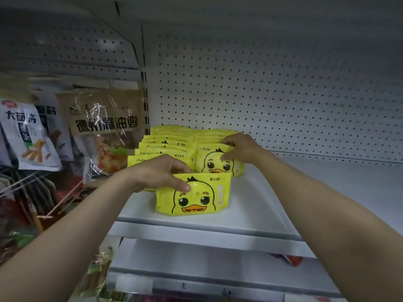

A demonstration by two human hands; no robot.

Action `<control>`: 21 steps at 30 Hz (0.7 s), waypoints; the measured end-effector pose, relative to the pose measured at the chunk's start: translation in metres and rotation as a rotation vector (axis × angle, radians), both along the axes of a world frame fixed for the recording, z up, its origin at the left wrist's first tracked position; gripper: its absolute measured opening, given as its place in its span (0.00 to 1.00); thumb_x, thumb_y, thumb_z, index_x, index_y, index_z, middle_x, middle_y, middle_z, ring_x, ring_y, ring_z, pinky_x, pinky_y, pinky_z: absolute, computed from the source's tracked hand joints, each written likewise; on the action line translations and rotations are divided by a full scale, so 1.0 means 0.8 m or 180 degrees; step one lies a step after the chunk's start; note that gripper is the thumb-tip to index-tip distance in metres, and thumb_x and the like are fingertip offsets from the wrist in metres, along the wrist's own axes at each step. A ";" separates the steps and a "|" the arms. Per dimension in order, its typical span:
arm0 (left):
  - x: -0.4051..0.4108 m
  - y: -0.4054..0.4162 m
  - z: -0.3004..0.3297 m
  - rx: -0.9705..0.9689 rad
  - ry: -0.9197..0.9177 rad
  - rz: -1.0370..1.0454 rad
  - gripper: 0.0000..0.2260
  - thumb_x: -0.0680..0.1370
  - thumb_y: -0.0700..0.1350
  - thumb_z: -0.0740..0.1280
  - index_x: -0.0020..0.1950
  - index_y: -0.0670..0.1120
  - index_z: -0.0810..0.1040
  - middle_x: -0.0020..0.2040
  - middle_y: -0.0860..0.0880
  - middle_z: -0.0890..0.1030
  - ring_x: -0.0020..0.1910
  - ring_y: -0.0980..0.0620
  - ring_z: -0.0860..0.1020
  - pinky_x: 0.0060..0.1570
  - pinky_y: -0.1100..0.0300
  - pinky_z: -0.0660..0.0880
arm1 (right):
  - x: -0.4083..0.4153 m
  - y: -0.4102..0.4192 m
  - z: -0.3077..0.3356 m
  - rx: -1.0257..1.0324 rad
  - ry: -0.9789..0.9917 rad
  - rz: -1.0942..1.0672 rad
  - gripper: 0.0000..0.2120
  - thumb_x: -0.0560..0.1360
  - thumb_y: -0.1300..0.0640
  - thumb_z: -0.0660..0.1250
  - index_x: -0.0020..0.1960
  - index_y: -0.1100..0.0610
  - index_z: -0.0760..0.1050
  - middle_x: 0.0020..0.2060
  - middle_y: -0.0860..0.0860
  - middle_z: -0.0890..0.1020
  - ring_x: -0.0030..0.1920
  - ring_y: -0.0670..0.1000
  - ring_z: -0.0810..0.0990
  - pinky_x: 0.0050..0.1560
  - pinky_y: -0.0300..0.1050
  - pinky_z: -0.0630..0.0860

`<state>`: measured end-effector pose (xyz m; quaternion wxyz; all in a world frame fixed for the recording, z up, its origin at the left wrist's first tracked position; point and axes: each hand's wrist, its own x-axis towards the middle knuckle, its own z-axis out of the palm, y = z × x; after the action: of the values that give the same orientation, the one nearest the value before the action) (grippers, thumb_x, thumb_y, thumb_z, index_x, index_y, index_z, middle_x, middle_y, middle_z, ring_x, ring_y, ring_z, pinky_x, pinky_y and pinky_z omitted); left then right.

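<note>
Yellow packs of wet wipes with a cartoon duck face stand in two rows on a white shelf point(272, 205). My left hand point(162, 174) grips the top edge of the front pack of the left row point(196, 199), thumb on its face; this pack stands forward of the row behind it point(157, 149). My right hand point(239, 147) holds the top of the front pack of the right row point(214, 163), thumb pressed on its face and fingers curled over the packs behind it.
A perforated white back panel point(283, 94) rises behind the shelf. To the left, snack bags point(106, 129) hang on wire hooks point(26, 182). The shelf stretches bare to the right. Lower shelves with price strips point(196, 286) sit below.
</note>
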<state>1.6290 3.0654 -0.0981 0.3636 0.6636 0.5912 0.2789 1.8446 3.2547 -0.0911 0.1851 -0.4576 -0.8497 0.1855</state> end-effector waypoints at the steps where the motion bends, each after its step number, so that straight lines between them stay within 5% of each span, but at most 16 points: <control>1: 0.002 0.000 0.001 0.0054 0.0082 0.0051 0.11 0.69 0.43 0.78 0.50 0.51 0.83 0.44 0.58 0.83 0.47 0.62 0.79 0.50 0.65 0.72 | -0.001 0.003 -0.001 0.0099 -0.0009 0.0001 0.31 0.65 0.53 0.81 0.66 0.52 0.78 0.61 0.48 0.79 0.63 0.48 0.76 0.57 0.37 0.68; 6: 0.011 0.000 0.009 0.0170 0.0277 0.0070 0.12 0.69 0.40 0.78 0.50 0.47 0.82 0.38 0.60 0.83 0.40 0.61 0.79 0.43 0.68 0.73 | 0.005 0.009 -0.007 0.0595 -0.0219 0.0050 0.29 0.66 0.49 0.80 0.65 0.51 0.77 0.60 0.49 0.80 0.62 0.51 0.76 0.60 0.45 0.73; 9: 0.017 0.003 0.010 0.0288 0.0480 0.0202 0.14 0.67 0.42 0.79 0.50 0.49 0.81 0.43 0.55 0.85 0.46 0.55 0.82 0.50 0.58 0.76 | 0.005 -0.006 -0.004 0.1102 -0.0189 0.0041 0.25 0.71 0.47 0.75 0.65 0.49 0.76 0.58 0.50 0.78 0.63 0.51 0.72 0.57 0.46 0.71; 11: 0.020 0.008 0.009 0.0327 0.0592 0.0321 0.15 0.66 0.44 0.80 0.48 0.51 0.80 0.46 0.52 0.84 0.49 0.51 0.82 0.54 0.52 0.76 | 0.007 -0.030 0.011 0.0797 0.0432 0.0322 0.21 0.71 0.46 0.75 0.62 0.50 0.78 0.56 0.48 0.80 0.60 0.48 0.76 0.56 0.44 0.73; 13: 0.025 0.013 0.009 0.0370 0.0694 0.0388 0.15 0.65 0.46 0.81 0.47 0.53 0.79 0.47 0.50 0.84 0.49 0.50 0.81 0.53 0.52 0.76 | 0.014 -0.061 0.030 -0.0339 0.0844 0.0932 0.18 0.72 0.47 0.75 0.59 0.51 0.80 0.52 0.48 0.84 0.54 0.46 0.81 0.55 0.43 0.78; 15: 0.032 0.017 0.012 0.0470 0.0886 0.0425 0.15 0.65 0.47 0.80 0.46 0.55 0.78 0.46 0.51 0.82 0.47 0.51 0.80 0.49 0.55 0.75 | 0.021 -0.087 0.041 -0.1000 0.0483 0.1404 0.20 0.71 0.50 0.76 0.61 0.53 0.79 0.51 0.49 0.85 0.51 0.45 0.83 0.52 0.39 0.79; 18: 0.046 0.021 0.017 0.0673 0.1066 0.0514 0.15 0.65 0.46 0.80 0.46 0.54 0.77 0.41 0.54 0.81 0.42 0.53 0.78 0.42 0.59 0.71 | 0.017 -0.105 0.034 -0.0723 -0.0156 0.1385 0.25 0.67 0.50 0.80 0.62 0.51 0.78 0.50 0.45 0.83 0.52 0.43 0.82 0.55 0.38 0.77; 21: 0.052 0.023 0.008 0.0882 0.1024 0.0659 0.15 0.66 0.45 0.80 0.47 0.52 0.79 0.41 0.54 0.82 0.44 0.52 0.79 0.43 0.58 0.73 | 0.007 -0.107 0.020 -0.0112 -0.0254 0.1169 0.19 0.66 0.51 0.80 0.55 0.49 0.80 0.44 0.43 0.83 0.46 0.44 0.81 0.44 0.36 0.75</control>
<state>1.6707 3.0836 -0.0920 0.1396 0.6789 0.6625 0.2839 1.8502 3.1690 -0.0753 0.1062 -0.3050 -0.9222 0.2127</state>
